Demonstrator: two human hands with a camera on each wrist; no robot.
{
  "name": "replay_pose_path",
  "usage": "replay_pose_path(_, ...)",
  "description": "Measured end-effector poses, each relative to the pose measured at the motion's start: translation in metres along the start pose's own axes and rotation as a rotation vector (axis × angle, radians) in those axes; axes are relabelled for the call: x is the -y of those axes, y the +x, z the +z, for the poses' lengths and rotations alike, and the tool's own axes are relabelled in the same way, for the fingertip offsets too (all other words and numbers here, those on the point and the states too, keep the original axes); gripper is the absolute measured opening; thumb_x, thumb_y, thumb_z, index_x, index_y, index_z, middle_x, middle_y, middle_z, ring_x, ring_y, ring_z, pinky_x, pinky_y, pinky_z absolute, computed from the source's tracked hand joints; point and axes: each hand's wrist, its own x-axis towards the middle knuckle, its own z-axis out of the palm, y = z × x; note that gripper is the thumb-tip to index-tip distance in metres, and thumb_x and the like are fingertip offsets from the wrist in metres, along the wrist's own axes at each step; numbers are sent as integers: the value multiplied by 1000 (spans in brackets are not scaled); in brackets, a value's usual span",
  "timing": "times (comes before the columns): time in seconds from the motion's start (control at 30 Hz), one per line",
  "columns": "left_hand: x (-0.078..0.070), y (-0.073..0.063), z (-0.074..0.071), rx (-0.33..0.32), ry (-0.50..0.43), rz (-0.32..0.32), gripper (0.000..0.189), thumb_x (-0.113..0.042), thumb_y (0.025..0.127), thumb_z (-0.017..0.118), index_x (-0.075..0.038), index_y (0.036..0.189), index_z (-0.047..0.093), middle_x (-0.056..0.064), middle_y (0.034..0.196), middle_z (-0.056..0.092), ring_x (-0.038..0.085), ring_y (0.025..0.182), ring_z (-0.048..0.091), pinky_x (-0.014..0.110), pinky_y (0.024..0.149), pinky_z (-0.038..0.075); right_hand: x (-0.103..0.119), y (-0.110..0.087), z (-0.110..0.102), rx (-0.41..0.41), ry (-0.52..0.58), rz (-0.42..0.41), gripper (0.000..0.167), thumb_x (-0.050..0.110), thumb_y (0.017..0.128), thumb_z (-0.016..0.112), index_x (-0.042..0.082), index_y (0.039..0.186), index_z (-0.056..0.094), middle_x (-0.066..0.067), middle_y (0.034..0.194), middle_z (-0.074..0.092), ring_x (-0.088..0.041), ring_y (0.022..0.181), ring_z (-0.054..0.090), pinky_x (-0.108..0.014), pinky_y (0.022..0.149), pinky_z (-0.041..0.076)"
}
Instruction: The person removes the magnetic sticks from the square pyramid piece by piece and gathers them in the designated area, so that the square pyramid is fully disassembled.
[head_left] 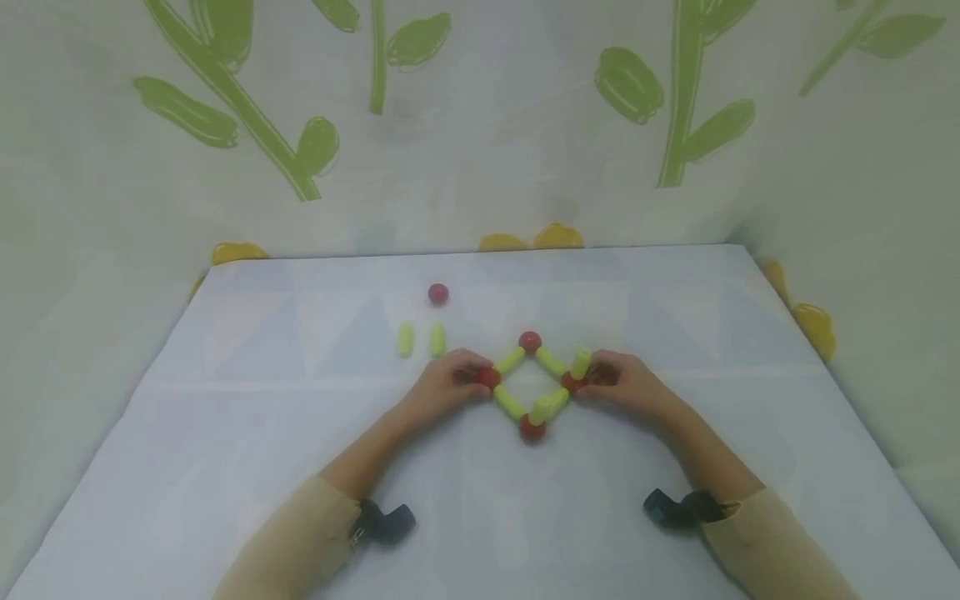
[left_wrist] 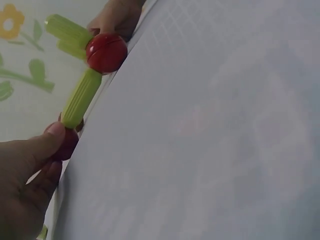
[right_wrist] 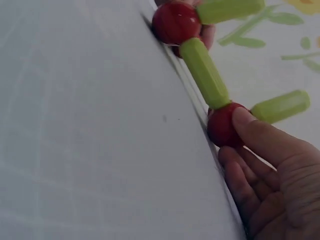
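Red balls and yellow-green rods are joined into a diamond-shaped frame lying on the table. My left hand (head_left: pixel 448 387) pinches the left red ball (left_wrist: pixel 68 147) between thumb and fingers. On the other side, my right hand (head_left: pixel 628 385) pinches the right red ball (right_wrist: pixel 222 126), from which a rod (head_left: pixel 581 363) stands up. The front red ball (head_left: pixel 532 429) also bears an upright rod (head_left: pixel 539 409) and touches neither hand. At the back corner sits another red ball (head_left: pixel 529 342), with a rod on each side of it.
Beyond my left hand lie two loose yellow-green rods (head_left: pixel 406 340), side by side, and a loose red ball (head_left: pixel 438 293) behind them. The white table (head_left: pixel 480 517) ends at a wall (head_left: pixel 487 158) with painted green leaves.
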Motion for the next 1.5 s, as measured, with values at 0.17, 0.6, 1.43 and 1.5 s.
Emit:
replay_pose_path(0.17,2,10,3,-36,8,-53,38,-18,85,71,-23,121,64,-11,115,63,8,112,57,32,96,48,-2,-6,-2,40,51,-13,27,20,79,76,9,100,64,-3,94,70,-14,87,65,-20,79,51)
replay_pose_path(0.6,6,39,4,-129,-29,-114,36,-18,88,67,-21,124,63,-6,121,64,11,121,53,34,102,43,1,1,0,162,39,1,22,22,86,69,18,108,67,3,103,68,-16,98,60,-24,85,51)
replay_pose_path(1.43,-7,1,-4,195,-185,54,47,-8,82,72,-10,127,58,5,126,60,20,116,58,31,95,48,4,52,5,-107,70,185,52,49,81,68,17,122,61,-3,118,64,-22,102,59,-33,83,51)
replay_pose_path(1.5,-7,1,-2,223,-165,71,49,-11,81,74,-12,127,58,2,125,61,17,115,57,28,96,47,1,51,6,-122,62,199,53,51,81,68,18,122,61,-2,118,64,-22,102,59,-34,85,50)
